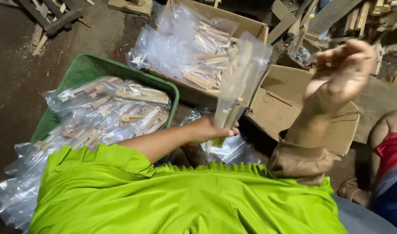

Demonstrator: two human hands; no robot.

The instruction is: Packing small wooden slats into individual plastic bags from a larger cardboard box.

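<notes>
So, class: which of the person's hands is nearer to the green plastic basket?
Left. The left hand grips a clear bag of wooden pieces just right of the green basket. The right hand is raised far off to the right, above a cardboard box.

Your left hand [209, 129] grips a clear plastic bag [238, 82] of wooden sticks, centre frame. More filled clear bags: green basket [83, 69] left, open brown carton [246, 24] top centre.
</notes>
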